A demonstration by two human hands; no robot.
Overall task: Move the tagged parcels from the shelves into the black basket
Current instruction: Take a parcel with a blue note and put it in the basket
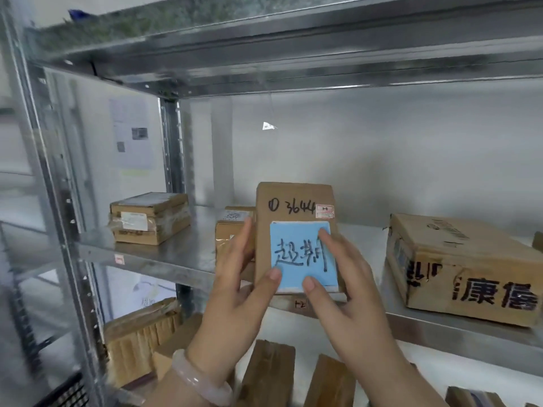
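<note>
A small brown cardboard parcel (293, 201) stands upright at the front edge of the middle metal shelf (164, 257). It bears black handwritten numbers and a blue tag (299, 254) with black writing. My left hand (235, 292) grips its left side, thumb on the tag's lower left corner. My right hand (349, 289) holds its right side, with thumb and forefinger pressed on the tag. A corner of the black basket (70, 392) shows at the bottom left.
On the same shelf lie a taped flat box (150, 218) at the left, a small box (232, 227) behind my left hand, and a large printed carton (464, 268) at the right. Several brown parcels stand on the shelf below (273, 374). A steel upright (58, 201) frames the left.
</note>
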